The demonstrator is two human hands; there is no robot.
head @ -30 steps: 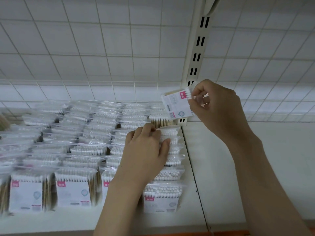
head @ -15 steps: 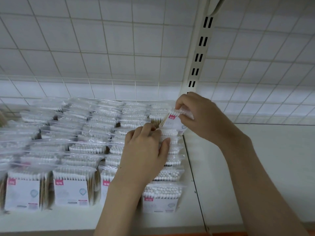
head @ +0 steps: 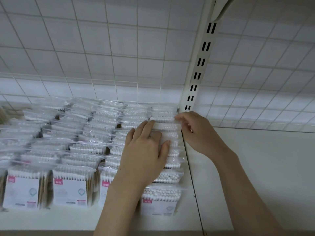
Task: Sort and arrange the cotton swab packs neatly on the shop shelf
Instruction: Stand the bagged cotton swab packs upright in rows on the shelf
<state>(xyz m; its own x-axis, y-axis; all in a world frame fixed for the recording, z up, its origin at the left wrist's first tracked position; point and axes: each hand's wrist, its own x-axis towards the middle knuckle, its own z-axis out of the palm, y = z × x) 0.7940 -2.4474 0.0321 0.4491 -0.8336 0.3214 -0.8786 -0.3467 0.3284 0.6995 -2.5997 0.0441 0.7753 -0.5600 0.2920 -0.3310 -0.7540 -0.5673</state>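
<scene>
Right hand [head: 196, 132]: fingertips pinched on cotton swab pack [head: 167, 126], rear of rightmost row, long axis crosswise. Left hand [head: 146, 150]: flat, fingers spread, pressing same row just in front on shelf [head: 255, 167].

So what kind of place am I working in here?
Most likely a shop aisle. Rows of identical bagged swab packs stand face-out on a white shelf, backed by a wire grid panel and a slotted upright, which are typical retail fittings.
</scene>
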